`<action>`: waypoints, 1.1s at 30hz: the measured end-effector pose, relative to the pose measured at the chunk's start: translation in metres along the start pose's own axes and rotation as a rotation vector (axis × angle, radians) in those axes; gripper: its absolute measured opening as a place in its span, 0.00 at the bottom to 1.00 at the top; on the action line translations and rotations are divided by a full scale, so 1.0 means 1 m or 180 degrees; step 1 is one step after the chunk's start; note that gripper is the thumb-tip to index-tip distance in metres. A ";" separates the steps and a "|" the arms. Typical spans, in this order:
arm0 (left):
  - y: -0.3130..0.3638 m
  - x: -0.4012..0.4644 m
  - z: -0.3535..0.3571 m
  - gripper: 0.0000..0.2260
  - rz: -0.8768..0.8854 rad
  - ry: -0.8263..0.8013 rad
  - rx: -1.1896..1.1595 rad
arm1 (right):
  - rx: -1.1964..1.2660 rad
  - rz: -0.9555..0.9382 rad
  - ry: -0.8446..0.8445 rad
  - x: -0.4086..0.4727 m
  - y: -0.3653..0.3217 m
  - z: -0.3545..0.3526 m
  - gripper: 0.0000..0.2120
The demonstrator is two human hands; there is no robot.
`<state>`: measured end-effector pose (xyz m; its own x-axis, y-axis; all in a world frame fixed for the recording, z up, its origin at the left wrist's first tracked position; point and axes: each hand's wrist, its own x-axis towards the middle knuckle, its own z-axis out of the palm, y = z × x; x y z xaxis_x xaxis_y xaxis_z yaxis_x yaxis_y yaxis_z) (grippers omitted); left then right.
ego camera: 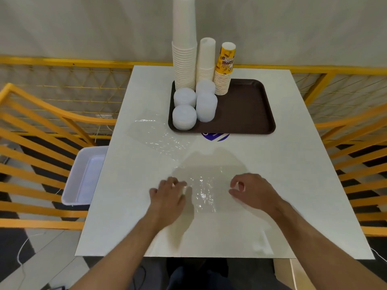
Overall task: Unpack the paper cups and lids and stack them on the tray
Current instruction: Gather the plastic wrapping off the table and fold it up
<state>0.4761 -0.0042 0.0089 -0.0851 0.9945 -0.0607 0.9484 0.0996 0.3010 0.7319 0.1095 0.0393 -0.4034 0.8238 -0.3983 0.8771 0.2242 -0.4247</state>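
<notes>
A white bench [293, 164] is being occupied at its far middle by a dark brown tray [247, 114], under whose near edge a blue sticker [215, 136] is being partly covered. On the tray's far left corner a very tall stack of white paper cups [184, 49] is being kept upright, rising out of the top of the view; just to its right a shorter white cup stack [206, 59] is standing, and beside that a stack of yellow printed cups [224, 70]. In front of the cups, four piles of translucent white lids [184, 117] are being held on the tray's left half, close together; the right half of the tray is being left bare. A clear plastic wrapper [159, 135] is lying flat on the bench just left of the tray's near corner. A second clear plastic wrapper [204, 191] is being handled near the bench's front edge, between the two hands. The left hand [167, 197] is being pressed palm-down on the wrapper's left edge, fingers [178, 183] bent and slightly apart. The right hand [253, 191] is being held at its right edge, fingers [236, 185] curled in toward the thumb; whether plastic is being pinched cannot be told. A white plastic tub [83, 176] is resting on a yellow slatted chair [31, 143] left of the bench.
</notes>
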 end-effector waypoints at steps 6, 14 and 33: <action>-0.074 0.062 -0.026 0.24 -0.0844 -0.0188 -0.0135 | 0.0206 -0.0529 0.0377 0.067 -0.065 0.014 0.08; -0.104 0.096 -0.019 0.25 -0.0365 -0.0699 0.0210 | -0.0061 -0.0515 0.0196 0.134 -0.132 0.058 0.17; -0.060 0.065 -0.016 0.19 0.0185 0.0505 -0.0234 | 0.0324 -0.0608 -0.0064 0.062 -0.048 -0.009 0.05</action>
<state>0.4085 0.0548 0.0020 -0.0836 0.9906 0.1080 0.9288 0.0382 0.3686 0.6668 0.1543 0.0421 -0.5658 0.7606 -0.3183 0.7538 0.3207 -0.5735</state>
